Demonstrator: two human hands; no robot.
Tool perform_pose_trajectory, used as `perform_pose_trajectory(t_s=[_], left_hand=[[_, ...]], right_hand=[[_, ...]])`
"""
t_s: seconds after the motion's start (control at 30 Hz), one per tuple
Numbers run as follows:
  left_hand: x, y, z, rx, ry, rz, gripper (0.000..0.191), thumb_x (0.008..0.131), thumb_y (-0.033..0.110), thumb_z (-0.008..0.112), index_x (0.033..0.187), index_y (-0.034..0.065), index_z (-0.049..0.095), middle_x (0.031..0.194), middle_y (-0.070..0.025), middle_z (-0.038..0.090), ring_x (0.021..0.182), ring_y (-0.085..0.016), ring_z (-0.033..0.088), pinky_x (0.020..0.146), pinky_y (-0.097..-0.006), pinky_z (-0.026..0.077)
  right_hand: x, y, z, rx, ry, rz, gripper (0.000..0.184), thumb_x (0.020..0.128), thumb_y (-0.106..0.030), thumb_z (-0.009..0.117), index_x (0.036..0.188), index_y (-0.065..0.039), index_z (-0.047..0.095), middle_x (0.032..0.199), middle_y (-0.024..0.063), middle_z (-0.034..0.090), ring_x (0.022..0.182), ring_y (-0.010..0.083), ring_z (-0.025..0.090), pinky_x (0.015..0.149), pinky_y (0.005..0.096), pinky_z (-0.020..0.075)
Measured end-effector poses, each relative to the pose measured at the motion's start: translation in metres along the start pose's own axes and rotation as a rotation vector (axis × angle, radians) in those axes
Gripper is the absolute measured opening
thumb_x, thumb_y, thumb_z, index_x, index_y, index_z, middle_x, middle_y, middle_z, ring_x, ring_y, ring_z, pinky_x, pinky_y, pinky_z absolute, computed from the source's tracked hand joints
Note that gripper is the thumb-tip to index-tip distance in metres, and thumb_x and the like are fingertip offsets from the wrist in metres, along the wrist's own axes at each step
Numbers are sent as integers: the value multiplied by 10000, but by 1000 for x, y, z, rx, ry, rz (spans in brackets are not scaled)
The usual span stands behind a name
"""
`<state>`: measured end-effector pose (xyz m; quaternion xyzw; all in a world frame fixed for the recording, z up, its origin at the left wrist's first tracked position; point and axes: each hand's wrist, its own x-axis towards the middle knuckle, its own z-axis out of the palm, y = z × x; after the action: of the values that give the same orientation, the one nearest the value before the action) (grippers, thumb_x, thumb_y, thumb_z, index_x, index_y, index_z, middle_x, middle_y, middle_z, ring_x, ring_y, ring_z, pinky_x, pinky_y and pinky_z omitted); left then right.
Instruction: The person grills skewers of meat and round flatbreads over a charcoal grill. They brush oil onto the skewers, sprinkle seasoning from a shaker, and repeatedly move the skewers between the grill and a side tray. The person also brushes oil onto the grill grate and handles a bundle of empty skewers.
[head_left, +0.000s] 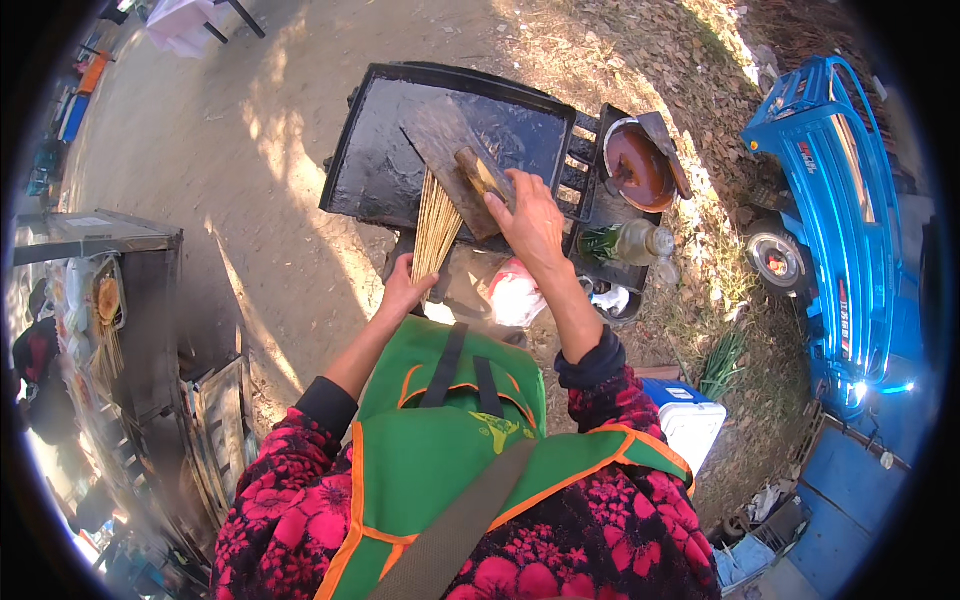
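Observation:
My left hand (405, 291) grips the near ends of a bundle of thin bamboo skewers (436, 221). The skewers fan out towards a black flat griddle (375, 142), and their far ends go out of sight under a dark flat press plate (439, 135). That plate lies slanted on the griddle and overhangs its near edge. A worn wooden handle (477, 171) stands on top of it. Beside the handle, my right hand (536, 217) reaches over the plate's right edge with thumb and fingers apart. Its thumb tip is close to the handle's near end; contact cannot be made out.
Right of the griddle are a pot of red-brown sauce (637, 169) with a broad flat tool (664, 150) across its rim, and a glass jar (637, 241) with green contents. A cooler box (686, 420), a blue cargo vehicle (840, 195) and a cart (142, 247) stand around.

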<state>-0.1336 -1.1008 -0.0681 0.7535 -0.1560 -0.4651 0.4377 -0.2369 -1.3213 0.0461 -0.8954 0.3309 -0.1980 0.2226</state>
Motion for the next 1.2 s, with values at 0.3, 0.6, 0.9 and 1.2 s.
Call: perform_pose_trajectory(t_s=[0.3, 0.6, 0.9, 1.2], left_hand=[[20, 24, 4, -338, -361, -175, 277, 930, 356, 502, 841, 96, 474, 562, 21, 418, 467, -105, 400, 407, -276, 331], [22, 21, 1, -714, -546, -423, 317, 961, 397, 435, 822, 115, 472, 558, 37, 334, 433, -81, 313, 397, -254, 283], [15, 11, -6, -654, -456, -364, 326, 940, 401, 481, 779, 120, 452, 527, 53, 307, 400, -64, 278, 369, -246, 238], [-1, -17, -14, -856, -342, -328, 601, 935, 588, 285, 1150, 80, 525, 884, -111, 645, 777, -205, 635, 680, -338, 534]], right_hand=[[54, -9, -18, 21, -193, 325, 411, 823, -326, 586, 974, 50, 518, 848, 278, 633, 817, 411, 628, 721, 487, 471], [40, -18, 50, -192, -265, 298, 343, 802, -273, 597, 946, 16, 480, 758, 258, 632, 755, 421, 632, 690, 496, 490], [32, 0, 18, -197, -223, 352, 373, 802, -313, 587, 969, 5, 486, 774, 261, 631, 738, 435, 625, 685, 504, 490], [38, 62, -18, -388, -141, 592, 426, 822, -370, 612, 1018, -14, 483, 853, 266, 638, 841, 449, 612, 751, 530, 464]])
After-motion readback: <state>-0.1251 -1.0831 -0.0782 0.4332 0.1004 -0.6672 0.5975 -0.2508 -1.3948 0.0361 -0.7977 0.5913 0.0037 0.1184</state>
